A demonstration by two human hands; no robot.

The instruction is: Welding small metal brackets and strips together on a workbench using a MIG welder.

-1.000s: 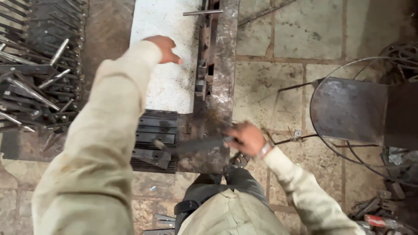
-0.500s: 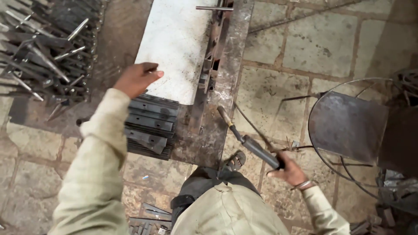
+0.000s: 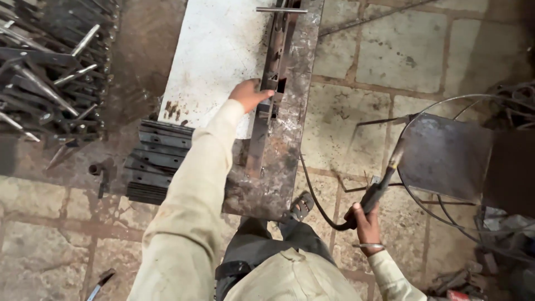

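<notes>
Fingers of the left hand [image 3: 249,93] are pressing, nearly flat and gripping nothing, against the long rusty steel channel piece [image 3: 266,106] lying lengthwise at centre frame on the steel-topped workbench [image 3: 290,161], while the right hand [image 3: 362,220] is closing fully around the black-handled welding torch with its cable [image 3: 374,192], held off the bench at lower right. Steadying well probably means keeping the palm weight on the channel's near half and the torch tip pointing away. Containers are not showing; only loose dark flat bars [image 3: 156,159] are stacking at the bench's left edge
</notes>
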